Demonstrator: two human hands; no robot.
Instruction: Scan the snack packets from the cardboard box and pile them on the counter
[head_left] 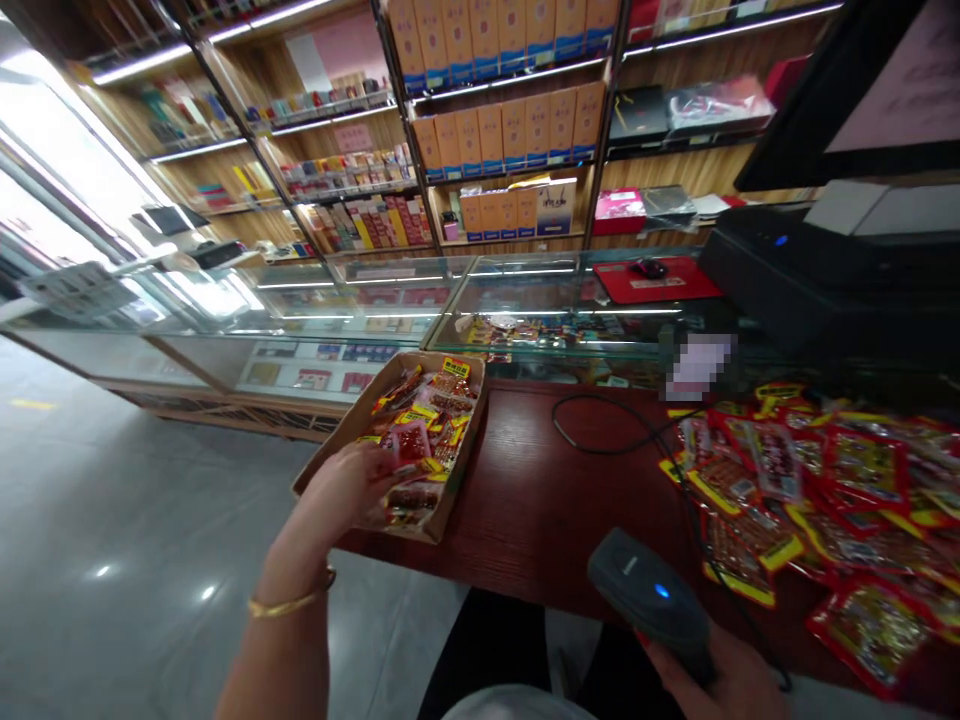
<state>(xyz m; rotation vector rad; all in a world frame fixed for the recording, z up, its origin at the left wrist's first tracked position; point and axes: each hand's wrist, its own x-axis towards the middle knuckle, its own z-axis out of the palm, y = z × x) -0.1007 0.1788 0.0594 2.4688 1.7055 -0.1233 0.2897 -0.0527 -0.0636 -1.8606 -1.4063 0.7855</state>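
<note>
My left hand (352, 485) is at the near side of an open cardboard box (469, 460), fingers closed on the end of a red and yellow snack packet (416, 468). Its fingertips are partly hidden against the packets around them. Several clear snack packets with yellow labels (442, 395) fill the box. In my right hand (720, 675) is a dark barcode scanner (649, 595) with a lit blue light, held over the table's front edge and pointing up and left. A loose heap of red and yellow snack packets (825, 470) lies to its right.
The box stands at the left end of a dark red wooden table (517, 500). A black cable (600, 450) loops across it. Behind are glass display counters (360, 290), a red mouse pad (660, 280), a black machine (825, 270) and a monitor (885, 100). Stocked shelves (510, 130) line the wall.
</note>
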